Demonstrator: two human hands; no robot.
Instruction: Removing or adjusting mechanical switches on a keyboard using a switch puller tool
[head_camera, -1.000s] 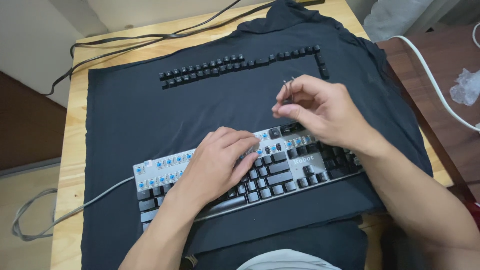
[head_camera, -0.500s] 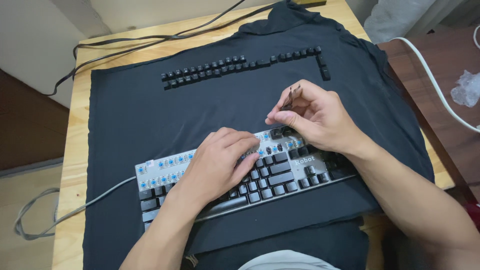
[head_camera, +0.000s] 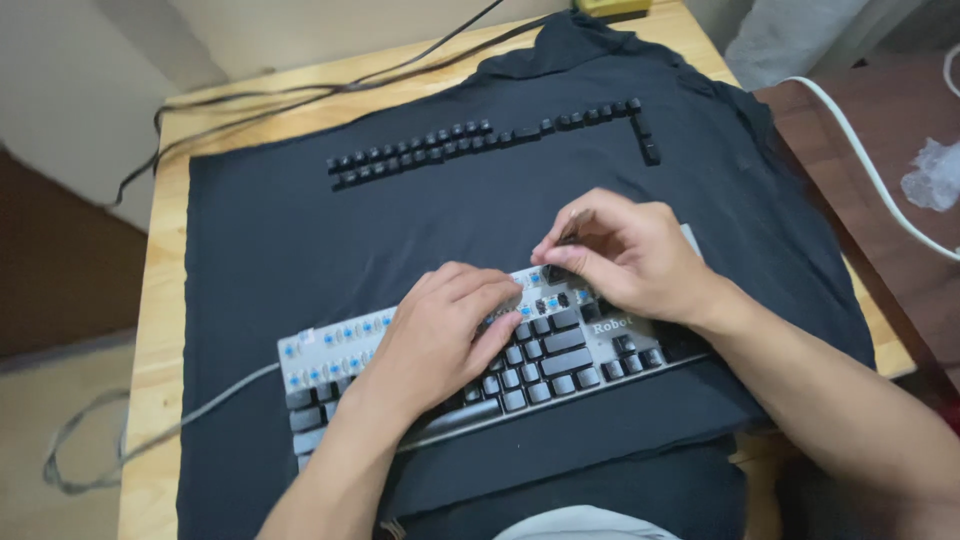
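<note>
A silver keyboard (head_camera: 575, 370) with dark keycaps lies on a black cloth (head_camera: 290, 230); its left part shows bare blue switches. My left hand (head_camera: 440, 330) rests flat on the middle of the keyboard, fingers spread over the keys. My right hand (head_camera: 630, 255) pinches a thin wire keycap puller (head_camera: 568, 230) and presses its tip down on a key in the keyboard's top row. Two rows of loose black keycaps (head_camera: 480, 140) are lined up on the cloth farther back.
The cloth covers a light wooden table (head_camera: 160, 260). Black cables (head_camera: 300, 95) run along the back edge, and the keyboard's grey cable (head_camera: 120, 440) hangs off the left side. A white cable (head_camera: 870, 170) and crumpled plastic (head_camera: 935, 175) lie to the right.
My right hand has come down and toward me, from above the cloth to the keyboard's top row with the puller. My left hand stays on the keys.
</note>
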